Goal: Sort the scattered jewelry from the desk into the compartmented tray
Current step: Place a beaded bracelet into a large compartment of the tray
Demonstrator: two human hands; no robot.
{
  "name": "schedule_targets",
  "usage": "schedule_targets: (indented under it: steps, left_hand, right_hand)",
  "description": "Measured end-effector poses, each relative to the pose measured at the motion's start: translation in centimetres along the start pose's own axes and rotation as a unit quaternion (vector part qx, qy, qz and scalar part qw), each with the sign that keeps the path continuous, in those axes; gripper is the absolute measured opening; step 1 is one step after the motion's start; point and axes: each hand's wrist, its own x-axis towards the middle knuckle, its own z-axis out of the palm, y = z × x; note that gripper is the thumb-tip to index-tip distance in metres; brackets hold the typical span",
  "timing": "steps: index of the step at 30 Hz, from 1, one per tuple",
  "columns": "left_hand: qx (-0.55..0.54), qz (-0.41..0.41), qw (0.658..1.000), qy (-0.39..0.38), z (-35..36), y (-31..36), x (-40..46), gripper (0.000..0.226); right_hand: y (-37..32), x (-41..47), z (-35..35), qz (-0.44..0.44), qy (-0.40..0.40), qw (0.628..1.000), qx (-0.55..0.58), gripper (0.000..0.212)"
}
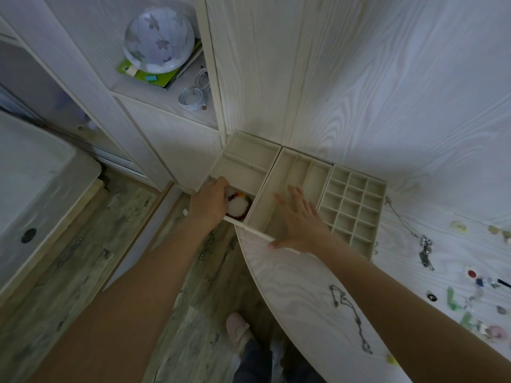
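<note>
Three cream trays stand side by side at the desk's far left corner: a left tray [250,152] with wide compartments, a middle tray [286,172] with long slots, and a right tray [356,194] with a grid of small cells. My left hand [210,201] reaches into the left tray's near compartment, fingers curled over beaded bracelets [239,207], one white and one dark with coloured beads. My right hand [301,219] lies flat and spread on the middle tray's near edge, holding nothing. A silver chain [351,316] lies on the desk by my right forearm.
More jewelry is scattered at the right: a pendant necklace [424,244], green pieces [453,299], and small rings and studs [470,273]. A shelf to the left holds a glass globe [159,41] and white cables [193,96]. The floor and a pink slipper [237,327] lie below.
</note>
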Motion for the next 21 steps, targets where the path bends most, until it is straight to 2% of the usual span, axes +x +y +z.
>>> schedule_targets:
  steps: [2,7,14,21]
  left_hand:
    - [0.01,-0.003,1.0,0.023,-0.1,-0.3,-0.1,0.027]
    - [0.125,-0.041,0.988,0.084,-2.0,-1.2,-0.1,0.037]
    - [0.218,-0.069,0.973,0.035,-1.8,-1.1,0.3,0.023]
    - [0.267,-0.088,0.959,0.021,-1.5,-0.9,0.1,0.023]
  right_hand:
    - [-0.5,0.6,0.0,-0.022,0.002,1.0,-0.005,0.117]
    - [-1.3,1.7,0.0,-0.035,-0.009,0.999,-0.02,0.113]
    - [-1.6,2.4,0.1,-0.017,-0.01,1.0,-0.023,0.105]
    - [-1.6,2.4,0.1,-0.017,-0.008,1.0,-0.022,0.104]
